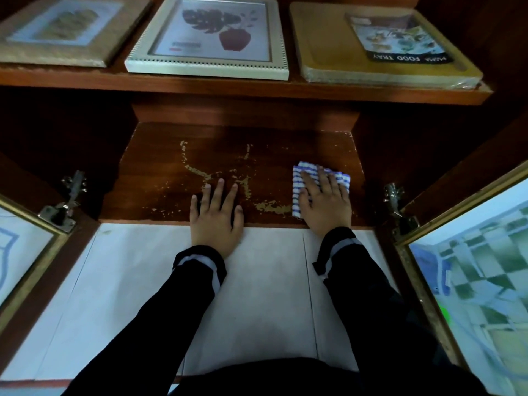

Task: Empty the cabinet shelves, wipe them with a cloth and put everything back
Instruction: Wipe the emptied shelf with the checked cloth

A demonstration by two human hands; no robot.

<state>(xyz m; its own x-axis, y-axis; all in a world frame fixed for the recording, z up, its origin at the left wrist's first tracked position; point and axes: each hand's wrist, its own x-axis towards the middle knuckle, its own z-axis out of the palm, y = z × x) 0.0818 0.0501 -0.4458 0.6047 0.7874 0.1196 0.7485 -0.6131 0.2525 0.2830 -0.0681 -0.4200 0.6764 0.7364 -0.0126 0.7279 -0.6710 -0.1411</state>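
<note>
The cloth, white with blue stripes and folded into a small pad, lies on the right part of the bottom shelf, near its front edge. The right hand lies flat on top of it, fingers straight and close together, pressing it to the wood. The left hand rests palm down just left of it, fingers spread, its heel over the shelf's front edge. The two hands are apart, with worn, flaking patches of the dark brown surface between and around them. Both arms wear dark sleeves with a pale band at the cuff.

On the shelf above lie three things side by side: a brown picture frame on the left, a white frame with a leaf print in the middle, and a wrapped yellow food tray on the right. Two glass doors stand open, the left door and the right door, each on metal hinges. Below is a pale tiled floor.
</note>
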